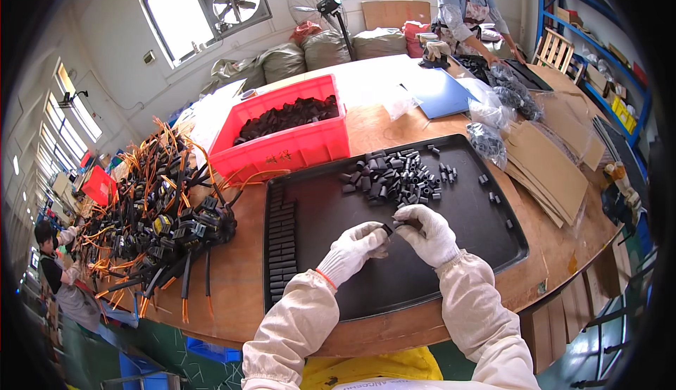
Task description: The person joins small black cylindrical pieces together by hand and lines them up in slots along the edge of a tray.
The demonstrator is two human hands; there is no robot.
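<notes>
Both of my hands wear white knit gloves and meet over a black tray (331,224). My left hand (356,250) is closed, with a small black tube piece (387,229) between its fingertips. Close beside it, my right hand (427,235) pinches at something dark and tiny by thumb and forefinger; its exact kind is hidden. Past my hands lies a loose heap of short black tubes (398,178) at the tray's far side. Along the left edge, similar black pieces (283,242) lie in a neat column. A few single tubes (494,197) lie near the right edge.
Behind the tray stands a red crate (303,143) of black parts. A tangled heap of black and orange cables (155,214) lies at left. Cardboard sheets (546,164), plastic bags (486,143) and a blue sheet (441,94) are at right. Co-workers stand far right and far left.
</notes>
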